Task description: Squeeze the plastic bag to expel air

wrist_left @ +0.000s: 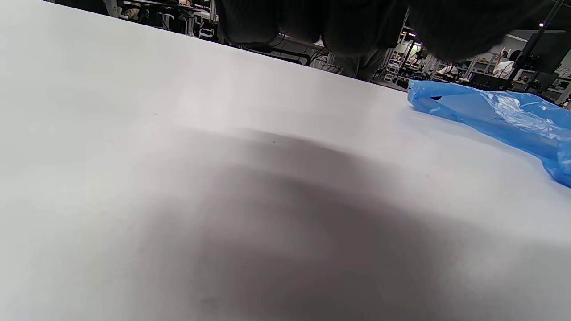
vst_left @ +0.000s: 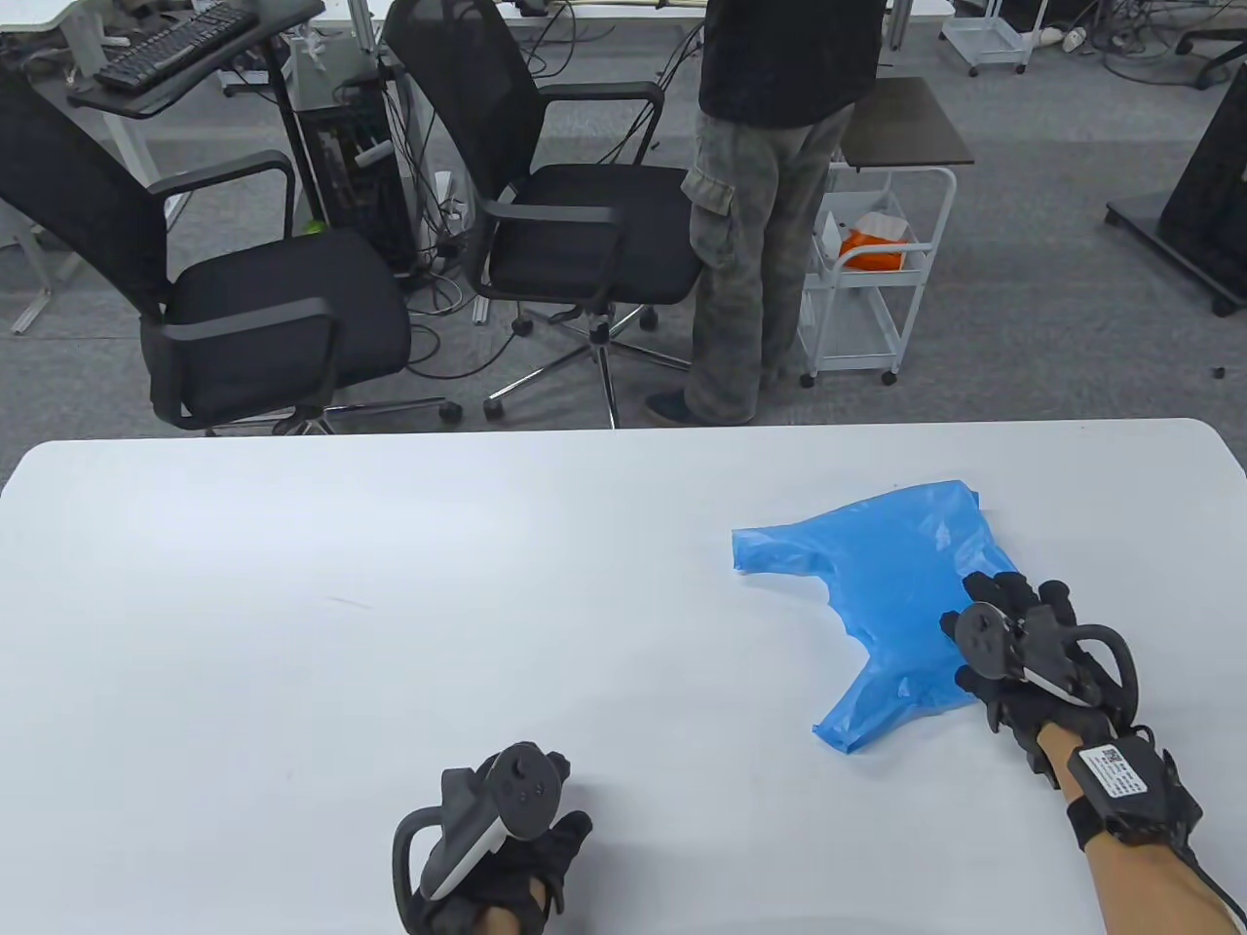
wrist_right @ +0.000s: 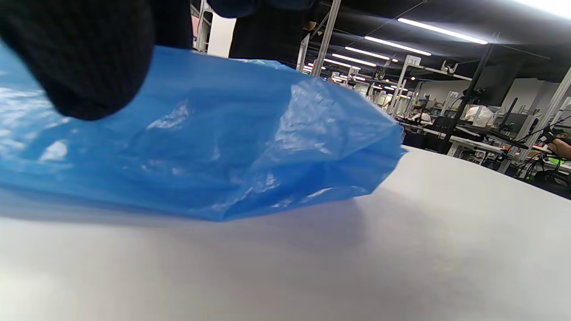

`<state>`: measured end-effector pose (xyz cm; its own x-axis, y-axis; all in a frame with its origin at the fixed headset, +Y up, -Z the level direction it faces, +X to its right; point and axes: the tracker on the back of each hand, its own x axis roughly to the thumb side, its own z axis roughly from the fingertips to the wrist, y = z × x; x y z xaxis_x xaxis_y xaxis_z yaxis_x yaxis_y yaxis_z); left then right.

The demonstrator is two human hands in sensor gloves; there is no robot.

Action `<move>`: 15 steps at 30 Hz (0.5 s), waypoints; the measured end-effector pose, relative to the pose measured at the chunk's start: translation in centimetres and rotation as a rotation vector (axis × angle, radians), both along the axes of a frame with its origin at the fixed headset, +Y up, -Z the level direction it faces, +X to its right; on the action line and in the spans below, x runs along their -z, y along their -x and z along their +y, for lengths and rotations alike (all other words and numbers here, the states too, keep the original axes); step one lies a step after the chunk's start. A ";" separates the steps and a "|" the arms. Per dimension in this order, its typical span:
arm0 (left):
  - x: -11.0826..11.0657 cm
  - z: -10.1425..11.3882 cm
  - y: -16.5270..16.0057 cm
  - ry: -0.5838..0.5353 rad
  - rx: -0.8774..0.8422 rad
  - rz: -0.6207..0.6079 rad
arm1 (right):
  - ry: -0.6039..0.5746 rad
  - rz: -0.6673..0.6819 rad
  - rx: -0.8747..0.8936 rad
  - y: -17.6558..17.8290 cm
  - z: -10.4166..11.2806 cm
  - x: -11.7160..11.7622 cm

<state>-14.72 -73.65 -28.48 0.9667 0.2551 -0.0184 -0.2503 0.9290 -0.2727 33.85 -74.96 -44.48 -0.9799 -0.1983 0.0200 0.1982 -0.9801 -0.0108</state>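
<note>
Three views, taken in turn.

Table view: blue plastic bag [vst_left: 891, 604] lower right of frame, flat on white bench [vst_left: 390, 604]. Right hand [vst_left: 1033, 657] resting on bag's right edge; grip state cannot tell. Left hand [vst_left: 497, 857] bottom centre, well apart from bag, holding nothing; curl unclear.

Left wrist view: bag at right edge, low, slightly puffed.

Right wrist view: gloved fingers [wrist_right: 84, 58] upper left, pressing onto film; far end billowed.

Likely feather-light, limp, slippery; best pressed flat-palmed toward open mouth, other edge pinned.

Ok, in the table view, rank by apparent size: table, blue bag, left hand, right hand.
1. table
2. blue bag
3. right hand and left hand: alike; the left is cut off by the frame edge, so unranked.
</note>
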 end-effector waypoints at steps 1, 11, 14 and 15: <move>0.1 0.0 0.0 0.001 -0.001 -0.002 | -0.013 0.008 -0.005 0.2 -0.3 0.2; 0.1 -0.1 -0.1 -0.007 -0.011 -0.008 | -0.064 -0.017 0.062 1.2 0.1 0.6; 0.1 -0.1 -0.1 -0.013 -0.010 -0.009 | -0.078 -0.050 0.155 1.4 1.9 0.9; 0.1 -0.1 -0.1 -0.017 -0.011 -0.009 | -0.084 -0.071 0.215 1.6 2.9 0.9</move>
<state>-14.61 -73.77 -28.56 0.9639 0.2661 -0.0053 -0.2583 0.9307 -0.2592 32.29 -72.05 -45.43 -0.9981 0.0172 -0.0584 -0.0120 -0.9961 -0.0875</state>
